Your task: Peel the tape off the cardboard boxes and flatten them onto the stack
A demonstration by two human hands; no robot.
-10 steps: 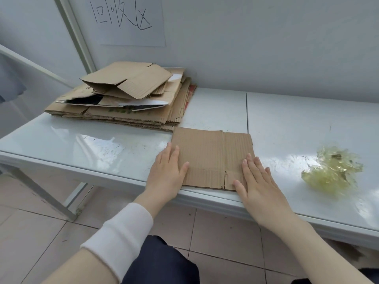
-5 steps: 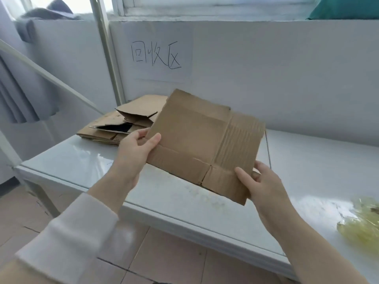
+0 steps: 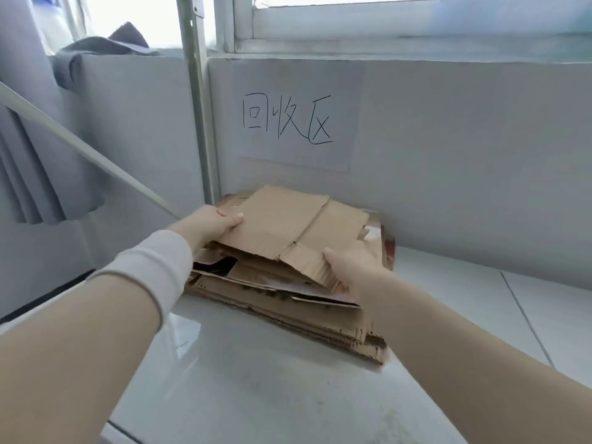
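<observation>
— Cardboard first: how many pieces are being handled?

— One. A single flattened box (image 3: 288, 225), brown and creased, with its flaps laid out flat. It is over the stack (image 3: 282, 302) at the far left of the table (image 3: 256, 386), against the wall (image 3: 464, 155). Its near edge is tilted up off the pile. Whether the far edge already rests on the pile, I cannot tell.

— And the stack, is there just one?

— One stack, made of many flat sheets. I cannot count the layers, because the edges blur together. One sheet near the top shows a white face and a dark gap.

— What about the hands?

— Two, both on that one box. The left hand (image 3: 217, 224) grips the left edge with its thumb on top and its fingers curled underneath. The right hand (image 3: 349, 267) pinches the near right corner the same way, thumb above and fingers hidden below.

— Any sleeves?

— One white sleeve (image 3: 153, 264), pushed up on the left forearm. The right forearm is bare.

— Anything else around?

— One paper sign (image 3: 298, 120) is on the wall above the stack, with three handwritten characters. One metal post (image 3: 198, 107) stands just left of it. One grey cloth (image 3: 96, 56) is draped on the ledge at far left, and one window (image 3: 384, 14) runs along the top.
</observation>
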